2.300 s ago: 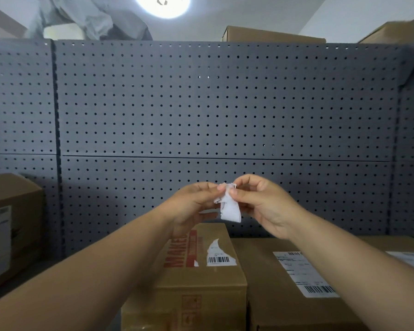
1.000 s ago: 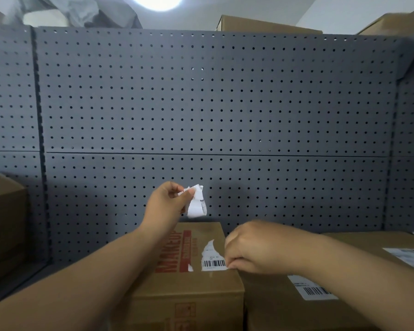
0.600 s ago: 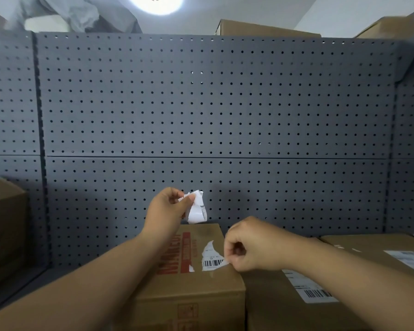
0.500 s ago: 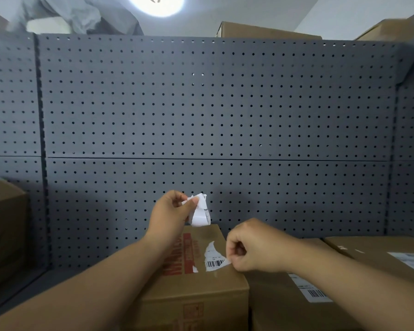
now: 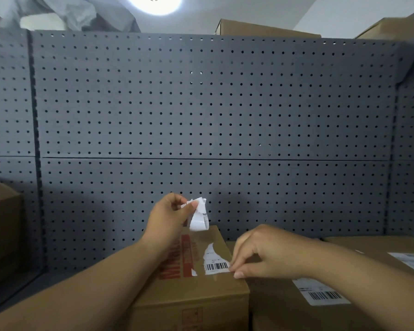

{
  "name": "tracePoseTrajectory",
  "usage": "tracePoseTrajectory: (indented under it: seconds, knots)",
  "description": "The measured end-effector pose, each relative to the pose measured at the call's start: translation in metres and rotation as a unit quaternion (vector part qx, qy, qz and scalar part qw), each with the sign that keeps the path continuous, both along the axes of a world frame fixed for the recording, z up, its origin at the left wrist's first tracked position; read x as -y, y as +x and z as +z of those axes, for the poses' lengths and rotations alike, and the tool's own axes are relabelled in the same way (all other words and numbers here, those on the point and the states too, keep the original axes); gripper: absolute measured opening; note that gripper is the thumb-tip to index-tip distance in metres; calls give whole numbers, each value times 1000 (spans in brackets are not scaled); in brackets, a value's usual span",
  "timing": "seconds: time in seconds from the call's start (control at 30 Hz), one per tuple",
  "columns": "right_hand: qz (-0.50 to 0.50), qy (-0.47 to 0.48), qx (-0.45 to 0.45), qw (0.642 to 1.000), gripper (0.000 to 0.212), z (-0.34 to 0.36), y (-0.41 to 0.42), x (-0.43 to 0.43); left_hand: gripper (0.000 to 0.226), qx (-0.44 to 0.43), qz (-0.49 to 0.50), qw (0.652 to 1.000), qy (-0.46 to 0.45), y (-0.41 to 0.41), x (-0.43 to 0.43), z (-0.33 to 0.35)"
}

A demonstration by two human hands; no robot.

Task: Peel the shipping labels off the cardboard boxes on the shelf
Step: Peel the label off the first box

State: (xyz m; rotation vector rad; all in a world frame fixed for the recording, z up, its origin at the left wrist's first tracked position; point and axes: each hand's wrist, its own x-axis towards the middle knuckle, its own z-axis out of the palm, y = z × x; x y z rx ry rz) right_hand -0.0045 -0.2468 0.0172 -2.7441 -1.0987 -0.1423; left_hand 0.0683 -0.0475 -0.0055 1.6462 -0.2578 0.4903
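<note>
A cardboard box [image 5: 196,290] with red lettering stands at the bottom centre. On its top sticks a torn remnant of a white shipping label [image 5: 214,262] with a barcode. My right hand [image 5: 263,252] has its fingertips at the remnant's right edge, by the box's right side, and pinches it. My left hand [image 5: 167,219] is raised above the box's far end and pinches a crumpled torn-off piece of label [image 5: 198,218]. Under my right forearm lies a second box [image 5: 285,306] with a whole white barcode label [image 5: 320,291].
A grey pegboard back wall [image 5: 213,115] fills the view. A third box [image 5: 392,249] with a label lies at the far right, another box [image 5: 0,225] at the left edge. More boxes and grey wrapping sit on top of the shelf unit.
My right hand let go of the torn piece, dropped to the box and took the remnant's right edge in its fingertips. My left hand kept the torn piece raised.
</note>
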Motion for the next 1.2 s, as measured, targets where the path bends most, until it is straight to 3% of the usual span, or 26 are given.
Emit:
tracePoseTrajectory:
  seconds: [0.4,0.63,0.8,1.0,1.2]
  knots:
    - [-6,-10,62,998,20,-10,4,-8,18,3,-15,1000,5,2,2,-2]
    - [-9,6,6,1000,17,-3,-1,-3,18,0,-10,1000,27,1,-1,-4]
    - [-55,30,3,998,37,4,-2,-1,17,6,-12,1000,26,-1,1,-1]
    - [-73,87,-24,993,14,1,-6,-1,18,22,5,998,50,-8,4,10]
    - [-41,46,-63,996,25,-2,-15,8,20,24,38,999,29,-11,6,20]
